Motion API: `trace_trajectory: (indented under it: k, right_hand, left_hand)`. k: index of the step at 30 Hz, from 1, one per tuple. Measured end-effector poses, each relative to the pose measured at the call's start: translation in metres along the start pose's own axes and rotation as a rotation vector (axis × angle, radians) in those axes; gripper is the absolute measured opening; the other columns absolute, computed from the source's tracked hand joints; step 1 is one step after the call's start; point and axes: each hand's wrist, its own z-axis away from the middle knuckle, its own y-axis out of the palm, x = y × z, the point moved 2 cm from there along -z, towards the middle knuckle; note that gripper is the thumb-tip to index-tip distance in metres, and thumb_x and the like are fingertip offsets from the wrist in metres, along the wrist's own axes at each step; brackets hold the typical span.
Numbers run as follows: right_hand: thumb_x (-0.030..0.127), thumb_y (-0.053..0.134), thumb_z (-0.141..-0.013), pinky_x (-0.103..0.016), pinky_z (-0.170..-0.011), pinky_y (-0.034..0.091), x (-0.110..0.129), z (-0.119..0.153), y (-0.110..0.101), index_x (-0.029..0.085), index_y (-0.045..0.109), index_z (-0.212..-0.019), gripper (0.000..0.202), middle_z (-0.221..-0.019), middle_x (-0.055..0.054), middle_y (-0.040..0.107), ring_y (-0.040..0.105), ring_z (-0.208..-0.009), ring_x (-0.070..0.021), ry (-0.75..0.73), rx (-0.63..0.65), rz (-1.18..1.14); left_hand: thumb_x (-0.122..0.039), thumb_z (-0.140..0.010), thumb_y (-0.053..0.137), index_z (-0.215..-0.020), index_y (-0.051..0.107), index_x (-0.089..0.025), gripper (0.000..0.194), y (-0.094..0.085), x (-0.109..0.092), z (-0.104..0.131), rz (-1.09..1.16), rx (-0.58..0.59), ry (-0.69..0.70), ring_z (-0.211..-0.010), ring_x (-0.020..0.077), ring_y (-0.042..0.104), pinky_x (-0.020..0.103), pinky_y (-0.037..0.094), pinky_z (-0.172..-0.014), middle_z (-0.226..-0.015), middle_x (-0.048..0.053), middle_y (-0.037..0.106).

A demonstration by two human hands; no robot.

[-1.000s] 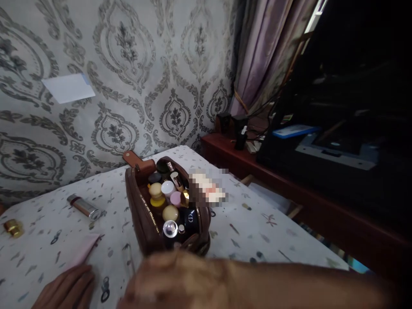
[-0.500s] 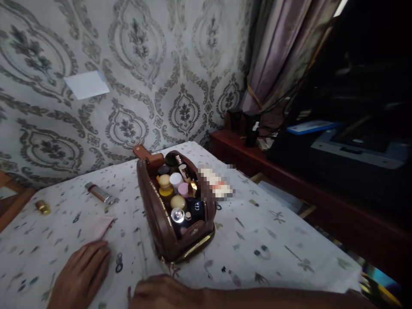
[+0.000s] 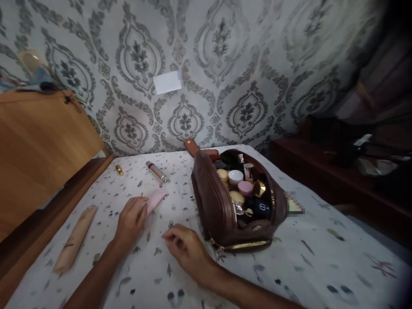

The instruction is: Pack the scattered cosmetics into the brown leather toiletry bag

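My left hand (image 3: pixel 133 216) is closed on the near end of a flat pink packet (image 3: pixel 156 200) lying on the patterned white cloth (image 3: pixel 154 266). To its right, my right hand (image 3: pixel 188 251) hovers low over the cloth with loosely curled fingers, a gap between them and nothing visible inside. A brown leather makeup bag (image 3: pixel 212 201) stands unzipped beyond my right hand. Packed in it are a white-lidded jar (image 3: pixel 236 177), a pink-lidded jar (image 3: pixel 245 187), a gold-topped item (image 3: pixel 260 189) and several other cosmetics.
A silver tube (image 3: pixel 156 171) and a small gold cap (image 3: pixel 119 170) lie farther back. A beige pouch (image 3: pixel 75 240) rests at left, near the wooden furniture (image 3: pixel 45 146). Behind is the patterned wall (image 3: pixel 206 47); dark red furniture (image 3: pixel 299 163) borders the right side.
The view has swung left, bringing the beige pouch and wooden furniture into sight. My left hand has reached onto the pink packet. My right hand has come fully into view.
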Motion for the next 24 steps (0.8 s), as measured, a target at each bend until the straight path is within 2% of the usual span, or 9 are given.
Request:
trace_trajectory:
  k: [4,7,10,16,24]
  right_hand:
    - [0.017,0.052,-0.086,-0.028,-0.071,0.051,-0.003,-0.018,0.014,0.015,0.066,-0.094,0.016,-0.089,-0.005,0.067,0.062,-0.077,-0.0167,0.160,-0.030,-0.142]
    - [0.018,0.049,-0.086,-0.026,-0.062,0.052,-0.007,-0.022,0.018,0.015,0.062,-0.095,0.016,-0.088,-0.005,0.063,0.062,-0.075,-0.0164,0.142,-0.053,-0.185]
    - [0.019,0.049,-0.086,-0.023,-0.060,0.051,-0.008,-0.020,0.018,0.017,0.061,-0.094,0.015,-0.086,-0.005,0.062,0.063,-0.081,-0.0174,0.085,-0.053,-0.175]
    - [0.024,0.049,-0.087,-0.023,-0.060,0.049,-0.011,-0.016,0.018,0.017,0.062,-0.095,0.018,-0.085,-0.005,0.063,0.063,-0.077,-0.0164,0.030,-0.054,-0.158]
    - [0.027,0.048,-0.085,-0.024,-0.056,0.047,-0.016,-0.018,0.021,0.017,0.062,-0.094,0.019,-0.081,-0.005,0.063,0.064,-0.072,-0.0176,0.022,-0.039,-0.186]
  left_hand:
    - [-0.031,-0.093,0.045,-0.104,0.062,-0.018,0.024,-0.004,0.021,0.001,0.110,0.019,-0.253,-0.093,0.0220,0.065,0.031,0.050,-0.075,-0.105,0.009,0.069]
    - [-0.034,-0.092,0.045,-0.101,0.063,-0.018,0.025,-0.004,0.029,0.002,0.187,0.041,-0.336,-0.086,0.0199,0.065,0.029,0.048,-0.071,-0.100,0.007,0.070]
    - [-0.037,-0.091,0.047,-0.098,0.063,-0.018,0.026,0.001,0.033,0.002,0.256,0.055,-0.373,-0.084,0.0199,0.064,0.030,0.046,-0.072,-0.095,0.006,0.070]
    - [-0.041,-0.084,0.051,-0.093,0.063,-0.019,0.027,0.015,0.046,0.005,0.391,0.060,-0.438,-0.084,0.0218,0.063,0.031,0.047,-0.074,-0.089,0.005,0.069]
    - [-0.042,-0.084,0.052,-0.091,0.064,-0.019,0.027,0.017,0.060,0.005,0.447,0.085,-0.465,-0.077,0.0203,0.062,0.029,0.046,-0.070,-0.084,0.004,0.068]
